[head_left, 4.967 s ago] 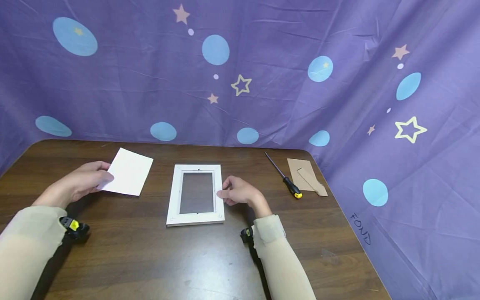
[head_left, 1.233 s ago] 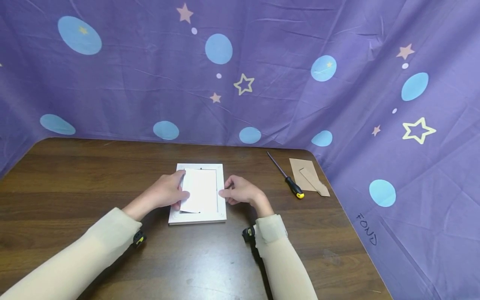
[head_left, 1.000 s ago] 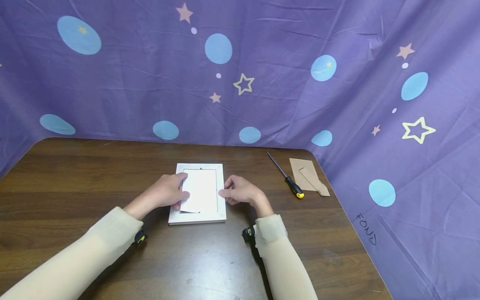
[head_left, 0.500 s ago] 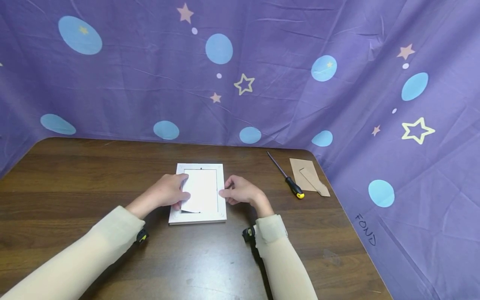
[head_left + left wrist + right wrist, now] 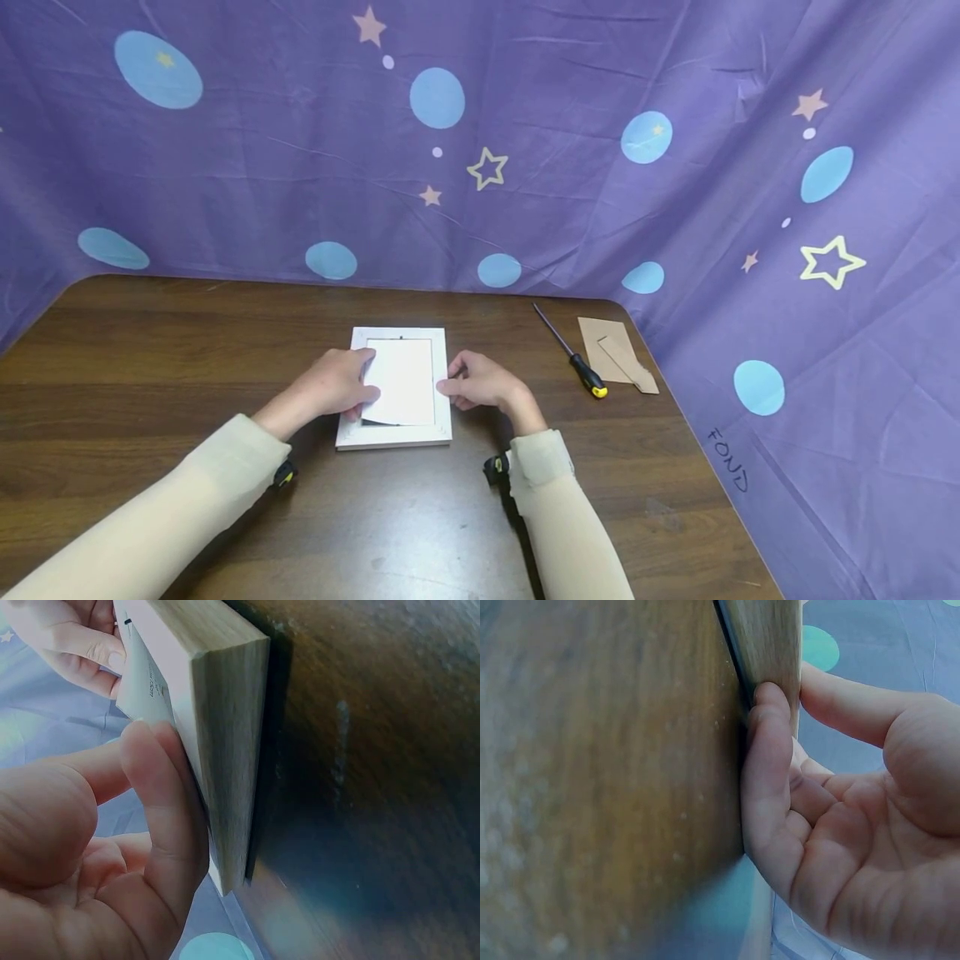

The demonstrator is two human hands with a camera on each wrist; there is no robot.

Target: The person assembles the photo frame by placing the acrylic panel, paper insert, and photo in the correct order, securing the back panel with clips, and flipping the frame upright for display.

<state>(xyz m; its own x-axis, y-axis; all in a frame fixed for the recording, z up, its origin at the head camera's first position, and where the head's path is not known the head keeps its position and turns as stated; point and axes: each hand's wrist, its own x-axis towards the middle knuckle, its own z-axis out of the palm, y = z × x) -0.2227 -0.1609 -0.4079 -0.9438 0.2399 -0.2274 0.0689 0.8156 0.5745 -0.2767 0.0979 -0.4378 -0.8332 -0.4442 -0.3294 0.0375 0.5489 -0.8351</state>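
A white picture frame (image 5: 438,429) lies on the table in the head view, its opening largely covered by a white card (image 5: 403,382). My left hand (image 5: 333,385) pinches the card's left edge between thumb and fingers, over the frame's left side. A dark strip of the opening shows below the card, whose lower edge slants. In the left wrist view, small print marks the visible face of the card (image 5: 146,694). My right hand (image 5: 483,387) grips the frame's right edge, thumb on top; in the right wrist view its fingers (image 5: 769,772) lie along the frame's side (image 5: 769,645).
A black and yellow screwdriver (image 5: 577,358) lies right of the frame on the brown wooden table (image 5: 187,333). Beside it is a tan backing board (image 5: 596,354) with a stand leg (image 5: 628,365). A purple patterned cloth (image 5: 262,125) hangs behind the table and along its right.
Since the oldest frame, my left hand has carried the card rightward onto the frame. Over the last second both hands stay almost still, the card shifting slightly. My right hand keeps holding the frame.
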